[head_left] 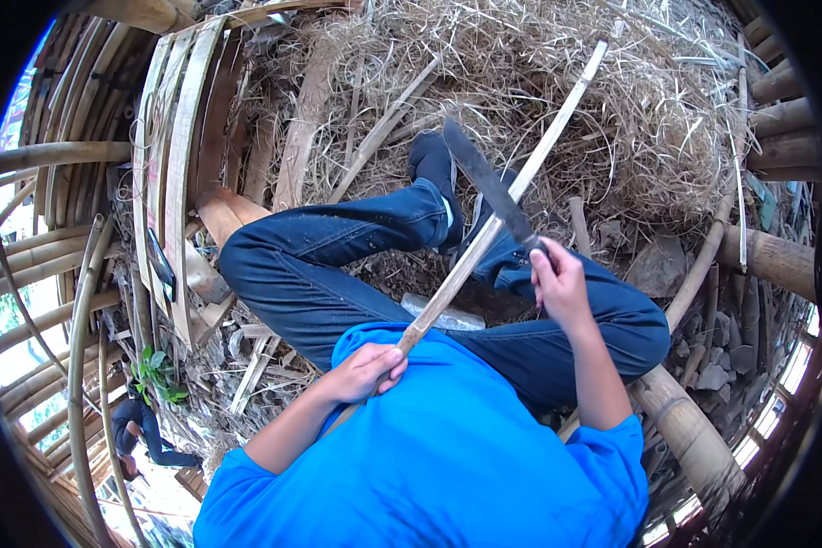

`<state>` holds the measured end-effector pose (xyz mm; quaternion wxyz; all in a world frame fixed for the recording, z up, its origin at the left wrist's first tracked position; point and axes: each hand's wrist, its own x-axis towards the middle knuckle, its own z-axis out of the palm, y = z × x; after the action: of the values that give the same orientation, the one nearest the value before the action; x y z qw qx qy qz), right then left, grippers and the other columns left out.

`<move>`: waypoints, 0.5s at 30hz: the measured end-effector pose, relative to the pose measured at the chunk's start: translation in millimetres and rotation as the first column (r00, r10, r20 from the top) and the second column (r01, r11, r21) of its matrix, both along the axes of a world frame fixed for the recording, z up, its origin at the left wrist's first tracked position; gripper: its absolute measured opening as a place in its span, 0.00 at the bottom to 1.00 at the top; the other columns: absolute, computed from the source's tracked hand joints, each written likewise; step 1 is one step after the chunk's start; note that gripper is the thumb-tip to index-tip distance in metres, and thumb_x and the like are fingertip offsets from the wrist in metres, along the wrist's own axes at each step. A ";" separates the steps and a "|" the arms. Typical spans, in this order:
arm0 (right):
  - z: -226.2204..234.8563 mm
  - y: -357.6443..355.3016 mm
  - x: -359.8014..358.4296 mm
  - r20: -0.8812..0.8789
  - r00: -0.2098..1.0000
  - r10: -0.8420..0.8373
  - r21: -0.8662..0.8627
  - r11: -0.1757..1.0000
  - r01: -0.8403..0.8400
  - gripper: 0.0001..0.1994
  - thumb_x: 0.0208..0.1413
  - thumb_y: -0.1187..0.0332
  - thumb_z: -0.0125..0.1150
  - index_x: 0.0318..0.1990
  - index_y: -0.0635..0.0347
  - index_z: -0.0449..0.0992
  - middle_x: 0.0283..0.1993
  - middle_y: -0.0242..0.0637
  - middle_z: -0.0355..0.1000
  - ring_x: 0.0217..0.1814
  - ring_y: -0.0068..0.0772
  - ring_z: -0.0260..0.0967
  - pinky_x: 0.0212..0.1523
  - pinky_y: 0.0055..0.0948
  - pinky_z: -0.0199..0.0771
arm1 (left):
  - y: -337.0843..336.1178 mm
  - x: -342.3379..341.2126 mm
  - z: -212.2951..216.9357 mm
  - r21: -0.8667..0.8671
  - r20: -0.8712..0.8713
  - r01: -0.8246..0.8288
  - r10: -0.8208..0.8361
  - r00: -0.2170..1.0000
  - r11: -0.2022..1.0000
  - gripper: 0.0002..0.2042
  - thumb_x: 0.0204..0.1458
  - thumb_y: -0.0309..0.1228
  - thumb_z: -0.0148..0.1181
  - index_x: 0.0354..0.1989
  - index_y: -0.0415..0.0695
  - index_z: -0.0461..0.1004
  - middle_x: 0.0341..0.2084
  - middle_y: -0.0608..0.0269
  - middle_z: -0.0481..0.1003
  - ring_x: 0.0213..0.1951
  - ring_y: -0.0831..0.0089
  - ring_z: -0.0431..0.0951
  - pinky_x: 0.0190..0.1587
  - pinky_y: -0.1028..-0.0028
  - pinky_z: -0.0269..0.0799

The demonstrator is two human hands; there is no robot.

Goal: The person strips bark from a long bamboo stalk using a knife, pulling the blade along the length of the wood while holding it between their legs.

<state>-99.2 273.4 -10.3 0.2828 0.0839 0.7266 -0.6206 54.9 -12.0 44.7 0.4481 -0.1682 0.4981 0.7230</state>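
1. Long bamboo strip running diagonally from the lap up toward the straw pile, lower end near the chest, upper end over the dry shavings.
2. Left hand closed around the lower end of the strip, fingers curled tight against it just above the blue shirt.
3. Right hand just right of the strip's middle, fingers wrapped around the handle of a dark machete.
4. Machete blade laid across the strip about midway along it, tip pointing up and left, edge touching or nearly touching the strip; exact contact hard to tell.
5. Crossed legs in blue jeans beneath the strip, dark shoe just left of the blade tip.
6. Pale flat stone under the strip, between the knees.
7. Thick bamboo pole well to the right of the strip, beside the right knee, sloping toward the lower right.
8. Curved split bamboo slats stacked well to the left of the strip, beyond the left knee.
9. Another person far to the lower left of the strip, seen small beyond the bamboo structure.
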 end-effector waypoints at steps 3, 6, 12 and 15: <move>-7.8 -6.1 -7.4 0.008 0.999 -0.041 -0.055 0.998 0.041 0.13 0.62 0.67 0.52 0.49 0.65 0.72 0.20 0.26 0.63 0.12 0.12 0.57 0.12 0.17 0.57 | -2.2 -5.2 -8.8 -0.008 0.019 0.005 -0.004 1.000 1.000 0.20 0.65 0.46 0.39 0.25 0.46 0.64 0.16 0.71 0.64 0.18 0.84 0.62 0.22 0.83 0.56; -2.4 -8.6 6.6 0.066 0.995 -0.070 -0.067 0.995 0.075 0.13 0.63 0.66 0.52 0.49 0.66 0.72 0.19 0.26 0.63 0.12 0.12 0.56 0.11 0.17 0.57 | -2.8 3.0 -2.1 0.024 0.039 0.004 -0.005 0.999 1.000 0.20 0.65 0.46 0.40 0.25 0.46 0.64 0.16 0.71 0.64 0.19 0.84 0.62 0.23 0.83 0.56; -3.1 -13.3 8.8 0.016 0.998 -0.067 -0.027 0.997 0.067 0.14 0.63 0.65 0.52 0.50 0.66 0.71 0.20 0.26 0.63 0.12 0.12 0.57 0.11 0.17 0.56 | -3.0 -2.9 -3.2 0.007 0.002 0.009 -0.009 1.000 1.000 0.20 0.65 0.46 0.39 0.25 0.46 0.64 0.16 0.72 0.65 0.19 0.85 0.62 0.23 0.83 0.56; -4.6 -6.4 -2.8 0.076 0.997 -0.001 -0.081 0.997 0.007 0.13 0.63 0.65 0.51 0.48 0.65 0.72 0.20 0.26 0.63 0.12 0.13 0.57 0.11 0.17 0.57 | -4.3 -1.5 -5.9 0.003 0.022 0.016 -0.016 1.000 1.000 0.20 0.65 0.45 0.39 0.24 0.46 0.64 0.16 0.72 0.64 0.19 0.85 0.62 0.23 0.83 0.56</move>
<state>-102.0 267.0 -14.9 0.3120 0.0973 0.6892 -0.6467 53.4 -16.3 38.8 0.4594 -0.1715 0.4935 0.7183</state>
